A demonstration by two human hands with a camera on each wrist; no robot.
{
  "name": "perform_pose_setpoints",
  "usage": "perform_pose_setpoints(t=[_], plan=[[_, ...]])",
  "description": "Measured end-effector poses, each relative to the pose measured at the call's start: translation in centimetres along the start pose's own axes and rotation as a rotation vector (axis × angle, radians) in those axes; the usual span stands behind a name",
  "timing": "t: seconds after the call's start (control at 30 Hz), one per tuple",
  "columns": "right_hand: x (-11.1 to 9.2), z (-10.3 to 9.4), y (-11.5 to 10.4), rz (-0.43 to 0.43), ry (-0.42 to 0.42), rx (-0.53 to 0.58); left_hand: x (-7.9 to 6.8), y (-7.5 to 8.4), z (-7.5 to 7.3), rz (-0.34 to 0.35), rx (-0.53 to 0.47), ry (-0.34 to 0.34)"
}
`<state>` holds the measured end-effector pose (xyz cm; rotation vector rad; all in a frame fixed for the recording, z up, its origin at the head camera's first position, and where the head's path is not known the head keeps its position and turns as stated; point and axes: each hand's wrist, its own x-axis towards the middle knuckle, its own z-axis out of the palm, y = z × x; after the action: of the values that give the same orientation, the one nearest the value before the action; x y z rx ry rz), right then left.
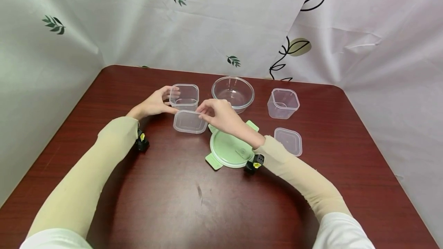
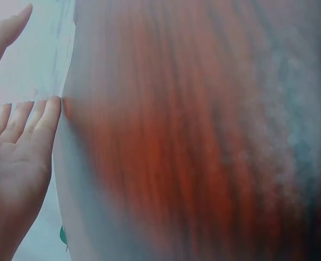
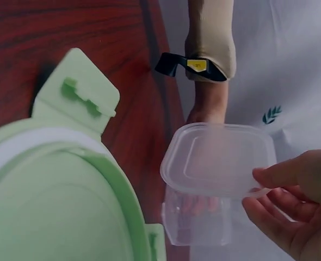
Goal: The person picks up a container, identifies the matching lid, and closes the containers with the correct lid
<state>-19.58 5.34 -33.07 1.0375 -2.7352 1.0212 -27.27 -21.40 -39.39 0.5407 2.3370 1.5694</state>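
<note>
My right hand [image 1: 221, 114] pinches the edge of a clear, rounded-square plastic lid [image 1: 189, 122], thumb on one face and fingertips on the other. The lid is held up in front of a clear square plastic container [image 1: 184, 96], partly covering it. My left hand [image 1: 157, 101] holds that container from the left, with fingers along its far side and thumb at the near side. In the right wrist view, the lid [image 3: 220, 160] overlaps the container [image 3: 204, 223], and left fingers show through the clear plastic. Only the left hand [image 2: 19, 163] shows distinctly in the left wrist view.
A round glass bowl [image 1: 233, 91] stands behind my right hand. Under the right forearm lies a green round lid [image 1: 226, 147] with clip flaps. To the right are a second square container [image 1: 283, 105] and its flat clear lid [image 1: 288, 141], on the dark red table [image 1: 166, 203].
</note>
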Motion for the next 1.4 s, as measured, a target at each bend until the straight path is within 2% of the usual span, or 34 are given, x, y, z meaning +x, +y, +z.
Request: perform_pose_setpoints(t=[0.13, 0.4, 0.7, 1.07, 1.23, 1.4], plan=[[-0.1, -0.4, -0.4, -0.078, 0.074, -0.038, -0.1, 0.0, -0.1, -0.001, 0.0, 0.003], [0.0, -0.9, -1.2, -0.149, 0.181, -0.12, 0.0, -0.1, -0.2, 0.027, 0.05, -0.011], [1.0, -1.1, -0.9, -0.301, 0.279, -0.203, 0.2, 0.1, -0.2, 0.001, 0.047, 0.001], [2.8, -0.3, 0.4, -0.397, 0.318, -0.343, 0.1, 0.4, -0.1, -0.047, 0.054, -0.01], [3.6, 0.3, 0.7, -0.426, 0.339, -0.381, 0.1, 0.4, -0.1, -0.046, 0.048, -0.015], [4.5, 0.9, 0.9, -0.458, 0.347, -0.431, -0.1, 0.2, -0.2, -0.016, 0.025, -0.031]])
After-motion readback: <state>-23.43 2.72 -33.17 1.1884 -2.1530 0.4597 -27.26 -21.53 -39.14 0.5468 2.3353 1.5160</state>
